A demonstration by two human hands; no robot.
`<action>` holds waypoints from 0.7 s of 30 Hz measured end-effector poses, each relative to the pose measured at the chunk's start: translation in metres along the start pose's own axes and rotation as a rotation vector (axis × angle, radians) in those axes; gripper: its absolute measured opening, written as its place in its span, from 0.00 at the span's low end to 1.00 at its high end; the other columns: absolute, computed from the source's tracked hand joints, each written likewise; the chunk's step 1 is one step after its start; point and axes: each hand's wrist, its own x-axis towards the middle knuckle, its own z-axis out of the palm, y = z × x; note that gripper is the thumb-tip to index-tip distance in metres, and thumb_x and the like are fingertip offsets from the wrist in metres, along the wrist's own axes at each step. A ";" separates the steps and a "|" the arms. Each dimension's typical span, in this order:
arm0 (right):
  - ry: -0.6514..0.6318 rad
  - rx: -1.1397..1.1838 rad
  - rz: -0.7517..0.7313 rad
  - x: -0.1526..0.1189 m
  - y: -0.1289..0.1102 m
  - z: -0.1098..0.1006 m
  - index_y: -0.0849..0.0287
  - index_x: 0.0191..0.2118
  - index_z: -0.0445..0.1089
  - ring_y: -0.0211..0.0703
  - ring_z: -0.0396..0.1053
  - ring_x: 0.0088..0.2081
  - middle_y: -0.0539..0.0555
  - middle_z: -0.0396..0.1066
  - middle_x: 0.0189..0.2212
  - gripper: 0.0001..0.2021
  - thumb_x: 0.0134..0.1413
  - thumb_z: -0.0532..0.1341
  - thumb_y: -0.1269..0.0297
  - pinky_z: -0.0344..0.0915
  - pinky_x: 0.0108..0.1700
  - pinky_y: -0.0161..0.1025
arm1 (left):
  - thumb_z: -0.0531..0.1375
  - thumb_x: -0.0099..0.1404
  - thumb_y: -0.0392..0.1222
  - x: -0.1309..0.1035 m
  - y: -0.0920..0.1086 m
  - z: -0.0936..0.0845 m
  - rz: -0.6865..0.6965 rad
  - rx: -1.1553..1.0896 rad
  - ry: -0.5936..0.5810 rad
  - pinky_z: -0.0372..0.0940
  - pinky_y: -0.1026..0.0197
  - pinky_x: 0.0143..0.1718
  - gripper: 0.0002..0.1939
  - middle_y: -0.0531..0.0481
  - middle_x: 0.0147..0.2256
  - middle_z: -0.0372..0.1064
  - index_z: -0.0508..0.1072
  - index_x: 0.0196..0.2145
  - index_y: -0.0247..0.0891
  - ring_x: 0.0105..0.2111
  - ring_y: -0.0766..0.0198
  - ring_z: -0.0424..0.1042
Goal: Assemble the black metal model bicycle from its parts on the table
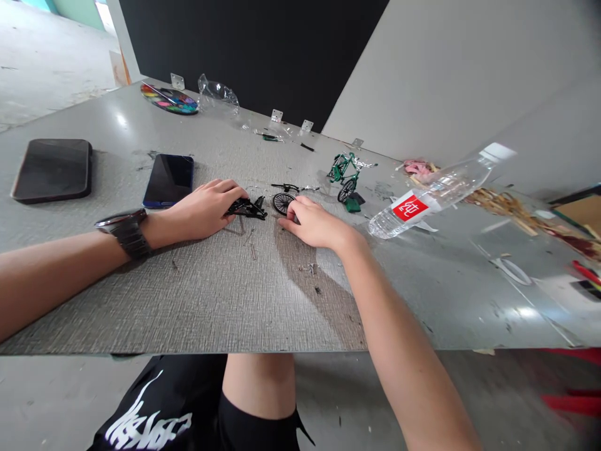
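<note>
My left hand (206, 207) rests on the table with its fingers closed round one end of a small black frame part (253, 208). To its right, my right hand (307, 220) has its fingertips pinched at the edge of a small black spoked wheel (282, 202). Behind the wheel lies a thin black and silver piece (293, 187). A green miniature bicycle (346, 172) stands farther back to the right. Tiny silver bits (310, 268) and a small black bit (317, 290) lie in front of my right hand.
A clear bottle (432, 191) leans at the right. Two dark phone-like devices (52, 169) (169, 178) lie at the left. A paint palette (169, 99) and clear plastic (218, 95) are at the back. Wood scraps (504, 210) line the right rear.
</note>
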 end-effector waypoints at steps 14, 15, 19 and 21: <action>-0.026 -0.013 0.032 -0.004 -0.010 -0.005 0.55 0.38 0.64 0.51 0.68 0.42 0.59 0.65 0.46 0.17 0.64 0.51 0.46 0.63 0.43 0.49 | 0.52 0.66 0.38 0.000 0.002 -0.003 0.019 0.011 -0.006 0.60 0.50 0.57 0.20 0.39 0.51 0.66 0.65 0.55 0.34 0.53 0.50 0.65; -0.034 -0.013 0.035 -0.005 -0.011 -0.006 0.55 0.39 0.64 0.51 0.68 0.42 0.60 0.66 0.46 0.17 0.64 0.51 0.46 0.63 0.43 0.49 | 0.52 0.66 0.38 0.000 0.003 -0.003 0.015 0.007 -0.005 0.60 0.50 0.57 0.20 0.39 0.51 0.66 0.66 0.55 0.34 0.53 0.50 0.65; -0.058 -0.017 0.042 -0.010 -0.021 -0.010 0.56 0.41 0.66 0.51 0.68 0.41 0.61 0.66 0.48 0.17 0.65 0.51 0.48 0.63 0.42 0.49 | 0.52 0.66 0.38 -0.001 0.003 -0.004 0.012 0.008 0.002 0.61 0.50 0.56 0.19 0.39 0.50 0.66 0.66 0.55 0.33 0.53 0.51 0.66; -0.076 -0.030 0.034 -0.014 -0.031 -0.011 0.58 0.41 0.67 0.52 0.68 0.43 0.63 0.65 0.49 0.16 0.65 0.51 0.50 0.64 0.44 0.50 | 0.52 0.67 0.39 0.000 0.002 -0.003 0.020 0.016 0.002 0.61 0.50 0.56 0.19 0.39 0.50 0.66 0.66 0.54 0.34 0.53 0.51 0.66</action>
